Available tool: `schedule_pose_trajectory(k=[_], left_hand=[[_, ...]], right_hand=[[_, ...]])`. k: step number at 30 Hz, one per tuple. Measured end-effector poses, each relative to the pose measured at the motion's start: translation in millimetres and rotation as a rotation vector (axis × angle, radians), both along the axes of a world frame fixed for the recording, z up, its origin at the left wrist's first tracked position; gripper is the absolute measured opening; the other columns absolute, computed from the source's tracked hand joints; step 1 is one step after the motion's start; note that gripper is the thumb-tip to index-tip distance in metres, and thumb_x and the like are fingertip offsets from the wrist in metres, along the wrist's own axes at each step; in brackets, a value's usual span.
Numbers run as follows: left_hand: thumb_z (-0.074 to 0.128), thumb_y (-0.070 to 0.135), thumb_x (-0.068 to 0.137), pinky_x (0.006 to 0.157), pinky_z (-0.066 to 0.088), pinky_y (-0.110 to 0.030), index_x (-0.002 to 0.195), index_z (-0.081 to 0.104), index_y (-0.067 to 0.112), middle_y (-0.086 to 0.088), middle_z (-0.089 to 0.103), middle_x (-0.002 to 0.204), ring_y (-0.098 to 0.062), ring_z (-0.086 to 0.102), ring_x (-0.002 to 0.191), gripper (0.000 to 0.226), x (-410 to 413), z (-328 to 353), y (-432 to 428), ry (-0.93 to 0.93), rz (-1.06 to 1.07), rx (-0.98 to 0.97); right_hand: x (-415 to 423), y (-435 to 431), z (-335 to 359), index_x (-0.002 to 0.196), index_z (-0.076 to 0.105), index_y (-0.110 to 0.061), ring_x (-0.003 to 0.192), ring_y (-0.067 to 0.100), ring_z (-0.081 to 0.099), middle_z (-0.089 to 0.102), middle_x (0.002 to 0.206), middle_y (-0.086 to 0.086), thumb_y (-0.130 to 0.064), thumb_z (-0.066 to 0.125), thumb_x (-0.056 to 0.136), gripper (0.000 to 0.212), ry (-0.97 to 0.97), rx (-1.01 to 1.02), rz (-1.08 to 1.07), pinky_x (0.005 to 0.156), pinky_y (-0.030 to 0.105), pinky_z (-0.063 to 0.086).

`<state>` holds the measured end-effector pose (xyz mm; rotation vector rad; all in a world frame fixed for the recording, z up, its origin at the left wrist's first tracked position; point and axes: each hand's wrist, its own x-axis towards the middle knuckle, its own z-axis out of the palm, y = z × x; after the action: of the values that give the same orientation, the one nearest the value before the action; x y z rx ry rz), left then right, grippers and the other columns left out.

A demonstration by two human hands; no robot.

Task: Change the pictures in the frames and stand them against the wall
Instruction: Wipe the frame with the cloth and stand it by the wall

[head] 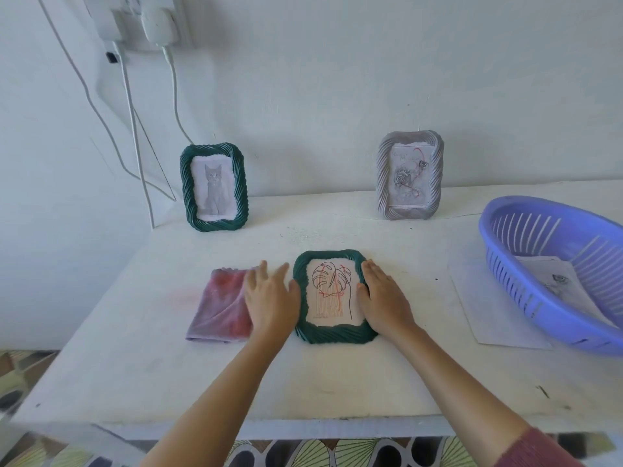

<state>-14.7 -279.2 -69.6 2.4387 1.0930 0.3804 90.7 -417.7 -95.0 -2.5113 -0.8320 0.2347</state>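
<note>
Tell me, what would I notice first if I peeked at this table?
First, the left hand and right hand on either side of a green frame lying flat in the middle, with a leaf drawing inside. Behind it, a cat frame and a grey frame stand against the wall. A big purple basket sits on the right.

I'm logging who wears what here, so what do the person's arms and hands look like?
The left hand and right hand are bare: no gloves, rings or watch show. The right arm wears a dusty-pink knitted sleeve ending near the elbow. The left arm shows no sleeve within the frame.
</note>
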Motion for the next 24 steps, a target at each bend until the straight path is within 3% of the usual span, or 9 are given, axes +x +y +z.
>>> schedule_pose_trajectory(k=[2, 6, 10, 14, 18, 21, 22, 24], left_hand=[[0.05, 0.037, 0.09, 0.117, 0.006, -0.051, 0.143, 0.031, 0.028, -0.01, 0.017, 0.156, -0.033, 0.007, 0.144, 0.057, -9, 1, 19, 0.006, 0.123, 0.072], [0.05, 0.059, 0.081, 0.113, 0.0, -0.059, 0.148, 0.004, 0.023, -0.019, 0.008, 0.154, -0.038, 0.0, 0.144, 0.089, -28, -3, 52, 0.255, 0.262, -0.073], [0.041, 0.054, 0.085, 0.102, 0.03, -0.047, 0.145, 0.014, 0.018, -0.017, 0.033, 0.138, -0.037, 0.034, 0.126, 0.075, -35, -8, 56, 0.297, 0.213, -0.03], [0.042, 0.042, 0.089, 0.091, 0.041, -0.044, 0.135, 0.032, 0.014, -0.018, 0.044, 0.125, -0.038, 0.048, 0.113, 0.054, -35, -2, 57, 0.085, 0.217, -0.105], [0.042, 0.046, 0.083, 0.095, 0.045, -0.042, 0.133, 0.037, 0.019, -0.013, 0.052, 0.126, -0.031, 0.055, 0.104, 0.056, -23, 13, 46, -0.208, 0.069, -0.36], [0.04, 0.059, 0.08, 0.103, 0.04, -0.048, 0.137, 0.034, 0.026, -0.012, 0.046, 0.132, -0.032, 0.05, 0.116, 0.066, -3, 31, 15, -0.307, -0.042, -0.478], [0.037, 0.061, 0.085, 0.108, 0.034, -0.049, 0.139, 0.035, 0.028, -0.013, 0.043, 0.135, -0.033, 0.043, 0.124, 0.063, 4, 36, 3, -0.3, -0.073, -0.515], [0.027, 0.066, 0.087, 0.113, 0.025, -0.047, 0.137, 0.041, 0.033, -0.011, 0.04, 0.138, -0.031, 0.034, 0.13, 0.062, 15, 43, -15, -0.322, -0.111, -0.665]], right_hand=[[0, 0, 1, 0.149, 0.01, -0.012, 0.146, 0.012, 0.008, 0.008, 0.158, 0.001, -0.024, 0.024, 0.1, 0.052, 0.008, 0.001, 0.005, 0.118, 0.027, 0.004], [2, -1, 2, 0.148, 0.014, -0.011, 0.146, 0.012, 0.009, 0.01, 0.158, 0.001, -0.023, 0.027, 0.1, 0.052, 0.041, 0.037, 0.01, 0.118, 0.027, 0.006], [3, -2, 6, 0.149, 0.014, -0.014, 0.146, 0.011, 0.007, 0.009, 0.158, -0.001, -0.032, 0.031, 0.099, 0.055, 0.121, 0.086, 0.001, 0.119, 0.03, 0.006], [0, 0, 13, 0.149, 0.013, -0.019, 0.146, 0.011, 0.005, 0.008, 0.158, -0.002, -0.044, 0.037, 0.095, 0.064, 0.127, 0.248, -0.02, 0.12, 0.036, 0.002], [-25, 17, 35, 0.148, 0.014, -0.023, 0.141, 0.017, 0.025, 0.024, 0.154, -0.003, -0.064, 0.05, 0.078, 0.089, 0.446, 0.577, -0.015, 0.114, 0.039, 0.024], [-40, 35, 39, 0.142, 0.029, -0.009, 0.136, 0.036, 0.034, 0.036, 0.147, 0.018, -0.075, 0.056, 0.06, 0.109, 0.88, 0.713, 0.081, 0.114, 0.052, 0.025], [-44, 38, 37, 0.137, 0.035, -0.003, 0.132, 0.043, 0.037, 0.04, 0.141, 0.027, -0.072, 0.059, 0.064, 0.103, 1.001, 0.786, 0.152, 0.112, 0.057, 0.026], [-47, 40, 36, 0.132, 0.046, -0.009, 0.125, 0.035, 0.05, 0.055, 0.131, 0.02, -0.055, 0.062, 0.076, 0.074, 1.145, 0.949, 0.168, 0.109, 0.051, 0.035]])
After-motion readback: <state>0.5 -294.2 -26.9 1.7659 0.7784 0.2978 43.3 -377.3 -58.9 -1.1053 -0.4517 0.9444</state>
